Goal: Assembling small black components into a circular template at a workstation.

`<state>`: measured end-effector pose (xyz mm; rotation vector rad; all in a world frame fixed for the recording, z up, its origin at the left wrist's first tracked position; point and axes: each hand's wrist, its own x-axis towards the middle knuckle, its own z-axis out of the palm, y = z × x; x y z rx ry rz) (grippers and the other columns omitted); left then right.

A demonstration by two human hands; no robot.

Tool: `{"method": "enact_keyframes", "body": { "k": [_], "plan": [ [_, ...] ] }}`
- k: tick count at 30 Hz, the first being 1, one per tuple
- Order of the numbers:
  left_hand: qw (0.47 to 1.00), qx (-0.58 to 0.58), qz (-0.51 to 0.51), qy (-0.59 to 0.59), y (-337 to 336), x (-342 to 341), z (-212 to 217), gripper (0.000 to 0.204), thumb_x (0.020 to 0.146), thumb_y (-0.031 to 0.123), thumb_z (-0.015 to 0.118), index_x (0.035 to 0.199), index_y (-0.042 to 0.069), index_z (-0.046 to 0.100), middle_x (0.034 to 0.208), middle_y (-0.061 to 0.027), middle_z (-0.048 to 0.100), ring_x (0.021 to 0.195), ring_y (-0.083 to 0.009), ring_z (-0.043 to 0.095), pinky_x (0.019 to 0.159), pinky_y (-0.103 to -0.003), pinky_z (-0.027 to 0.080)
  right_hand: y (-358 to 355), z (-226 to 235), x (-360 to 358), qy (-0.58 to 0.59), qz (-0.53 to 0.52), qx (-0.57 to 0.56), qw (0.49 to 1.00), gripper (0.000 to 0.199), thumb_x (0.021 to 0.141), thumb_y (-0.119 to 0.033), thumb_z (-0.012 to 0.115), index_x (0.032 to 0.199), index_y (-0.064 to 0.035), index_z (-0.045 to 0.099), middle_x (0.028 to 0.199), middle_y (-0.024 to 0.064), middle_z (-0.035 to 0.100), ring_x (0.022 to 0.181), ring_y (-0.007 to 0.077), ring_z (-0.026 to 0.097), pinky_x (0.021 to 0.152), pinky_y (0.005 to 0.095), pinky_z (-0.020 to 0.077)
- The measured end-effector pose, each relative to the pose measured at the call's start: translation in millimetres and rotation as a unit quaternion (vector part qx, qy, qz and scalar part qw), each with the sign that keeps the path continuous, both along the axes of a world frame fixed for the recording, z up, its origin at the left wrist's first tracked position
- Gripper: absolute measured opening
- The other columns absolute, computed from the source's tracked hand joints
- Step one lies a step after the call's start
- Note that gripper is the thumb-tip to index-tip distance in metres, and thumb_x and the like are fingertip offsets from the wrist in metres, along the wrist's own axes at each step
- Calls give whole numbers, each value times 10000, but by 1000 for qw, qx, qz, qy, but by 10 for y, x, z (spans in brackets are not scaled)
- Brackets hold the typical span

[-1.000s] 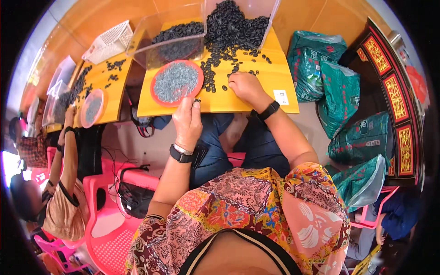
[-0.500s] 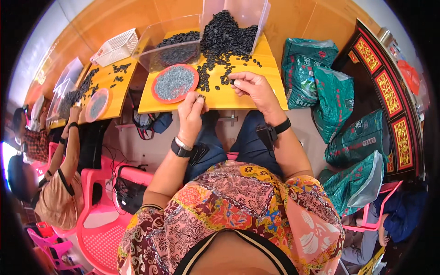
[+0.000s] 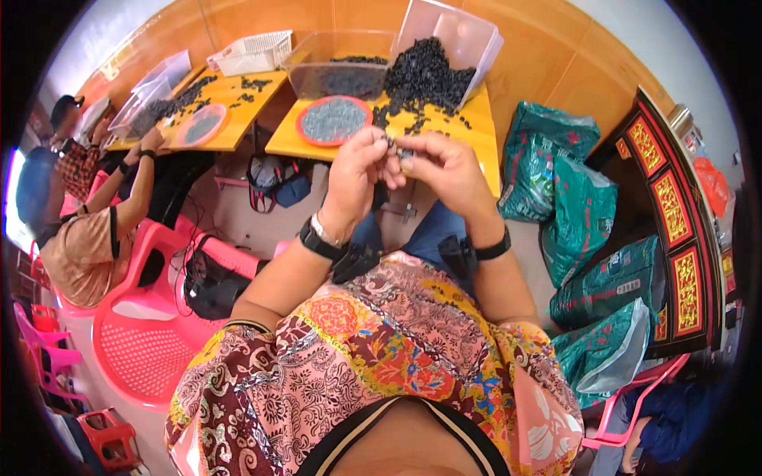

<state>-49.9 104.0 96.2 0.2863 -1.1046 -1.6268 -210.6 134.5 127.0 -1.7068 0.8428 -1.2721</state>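
My left hand (image 3: 359, 170) and my right hand (image 3: 451, 173) meet in front of the table's near edge, fingertips nearly touching. A small black piece (image 3: 405, 154) shows between the right thumb and forefinger. The left fingers are closed in a pinch, with a dark bit at their tips too small to name. Just beyond the left hand, a red-rimmed round tray (image 3: 300, 129) holds many small grey metal pieces (image 3: 335, 119). Behind the hands, a heap of small black oval parts (image 3: 429, 75) spills from a tilted clear plastic bin (image 3: 484, 57) onto the yellow table (image 3: 486, 147).
Another clear bin (image 3: 305, 83) with black parts stands behind the tray. At left, a co-worker (image 3: 83, 238) works at a second yellow table (image 3: 230, 136). Green sacks (image 3: 583, 214) stand at right beside a dark carved cabinet (image 3: 675, 198). A pink chair (image 3: 147, 341) is at my left.
My hands have come together from apart, the right moving left toward the left one. The whole view has shifted, and the tables now sit further right in it.
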Motion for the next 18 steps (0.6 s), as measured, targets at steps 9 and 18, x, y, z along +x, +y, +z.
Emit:
{"method": "enact_keyframes", "body": {
  "k": [9, 18],
  "plan": [
    [999, 29, 13, 6, -13, 63, -50, 152, 918, 151, 437, 856, 25, 494, 679, -90, 572, 563, -180, 594, 521, -229, 479, -38, -64, 47, -3, -15, 15, 1000, 277, 834, -16, 613, 1107, 30, 617, 854, 2, 608, 739, 59, 539, 680, 203, 449],
    [999, 34, 9, 14, -33, 73, -54, 150, 923, 145, 426, 860, 25, 490, 680, -97, 575, 554, -183, 594, 506, -227, 478, -112, -144, 7, -63, 45, 94, 993, 275, 862, -43, 593, 1128, 28, 607, 817, 1, 613, 701, 61, 534, 658, 204, 458]
  ]
}}
